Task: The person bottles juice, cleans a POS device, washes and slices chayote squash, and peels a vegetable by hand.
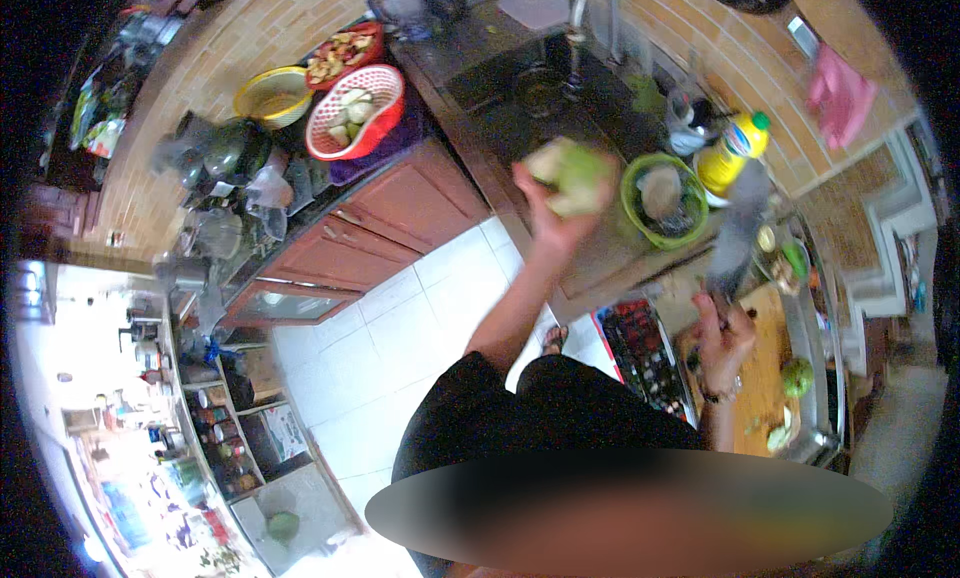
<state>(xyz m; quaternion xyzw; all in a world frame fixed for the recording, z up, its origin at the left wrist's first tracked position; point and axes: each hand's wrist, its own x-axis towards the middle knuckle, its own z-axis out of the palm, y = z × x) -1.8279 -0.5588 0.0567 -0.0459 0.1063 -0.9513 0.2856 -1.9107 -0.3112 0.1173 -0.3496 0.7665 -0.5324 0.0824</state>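
Pale green cut pieces of a fruit or vegetable [571, 174] are held in my left hand [562, 221], over the counter edge by the sink. Motion blurs them. My right hand [724, 334] grips the handle of a cleaver with a wide grey blade [739, 233], blurred too, pointing away from me. Below that hand lies a wooden cutting board [757, 375] with a round green fruit [797, 377] and pale peel scraps [780, 434] at its right side. A green basket [664, 201] lined with dark plastic stands between my hands.
A red-and-white colander [355, 112] with peeled pale pieces stands on the left counter, beside a red basket of scraps [343, 52] and a yellow-rimmed bowl [274, 97]. The sink [541, 90] and faucet [577, 45] lie ahead. A yellow bottle [733, 154] stands behind the green basket.
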